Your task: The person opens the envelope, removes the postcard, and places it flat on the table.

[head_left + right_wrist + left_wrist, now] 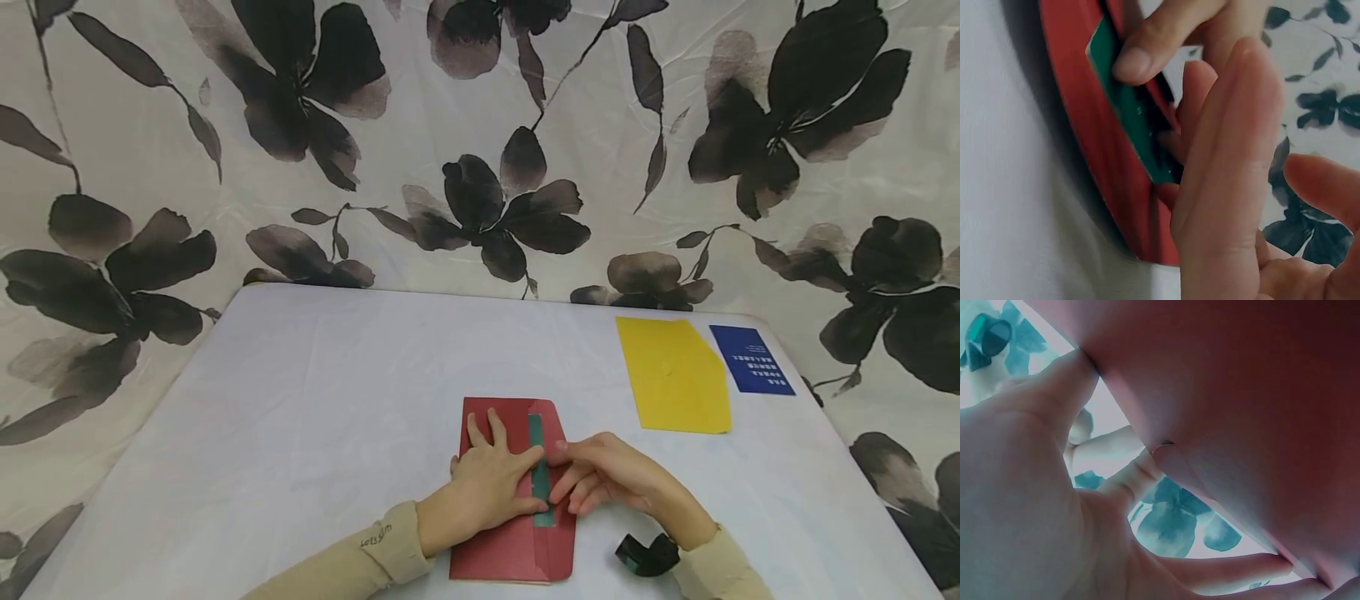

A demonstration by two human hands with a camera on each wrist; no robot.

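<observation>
A red envelope (491,546) lies on the white table, its flap folded over on the right side. Along the flap's edge runs a green strip (542,475), also visible as a green piece (1132,119) in the right wrist view. My left hand (487,487) presses down on the envelope with spread fingers, thumb and index fingertip at the strip. My right hand (611,471) is at the flap's right edge, fingers loosely bent, index fingertip over the red paper. In the left wrist view the envelope's underside (1241,412) fills the upper right.
A yellow envelope (675,375) lies at the back right. Beside it is a dark blue card (752,360) with white print, near the table's right edge. A black curved object (647,557) sits by the right cuff. Floral cloth (495,200) hangs behind the white table (315,367).
</observation>
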